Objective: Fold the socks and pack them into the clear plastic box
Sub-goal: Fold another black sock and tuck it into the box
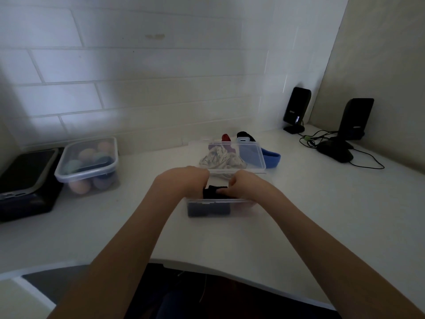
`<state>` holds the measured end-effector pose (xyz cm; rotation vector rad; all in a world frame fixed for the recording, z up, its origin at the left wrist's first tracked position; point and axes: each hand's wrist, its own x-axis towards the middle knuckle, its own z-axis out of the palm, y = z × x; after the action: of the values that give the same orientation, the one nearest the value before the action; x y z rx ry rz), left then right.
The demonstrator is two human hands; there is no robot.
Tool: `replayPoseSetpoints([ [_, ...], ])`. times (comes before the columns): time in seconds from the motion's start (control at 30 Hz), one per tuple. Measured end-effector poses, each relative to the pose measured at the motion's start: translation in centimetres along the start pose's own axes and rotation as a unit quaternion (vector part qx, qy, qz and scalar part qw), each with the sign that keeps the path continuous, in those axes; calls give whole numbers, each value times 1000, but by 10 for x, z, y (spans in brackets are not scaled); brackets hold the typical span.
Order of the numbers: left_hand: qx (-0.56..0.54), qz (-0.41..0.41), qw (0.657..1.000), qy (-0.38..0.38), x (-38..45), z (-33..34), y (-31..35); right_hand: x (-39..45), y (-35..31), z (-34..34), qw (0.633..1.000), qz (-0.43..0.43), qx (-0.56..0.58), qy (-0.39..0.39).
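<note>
Socks, dark folded ones, pinched by your left hand and right hand inside the clear plastic box, lidded clear tub of coloured balls well left of it.

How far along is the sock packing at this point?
Partly done. A dark folded sock already lies inside the clear box. Right now the left hand and right hand are pressing another black sock into it. Left to do: the pale patterned socks lying behind the box under its raised lid, apparently still unfolded.
</note>
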<state>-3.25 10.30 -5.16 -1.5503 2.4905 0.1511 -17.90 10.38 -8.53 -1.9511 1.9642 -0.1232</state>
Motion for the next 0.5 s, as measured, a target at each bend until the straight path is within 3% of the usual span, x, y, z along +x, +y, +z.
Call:
replayPoseSetpoints([
  [0.2, -18, -13, 999, 35, -1, -3, 2, 1, -1, 0, 1000, 11, 9, -10],
  [0.37, -56, 11, 973, 225, -10, -15, -3, 1, 2, 1, 999, 4, 31, -16],
  [0.5, -12, 104, 979, 177, -2, 4, -4, 1, 1, 2, 999, 3, 30, -19],
])
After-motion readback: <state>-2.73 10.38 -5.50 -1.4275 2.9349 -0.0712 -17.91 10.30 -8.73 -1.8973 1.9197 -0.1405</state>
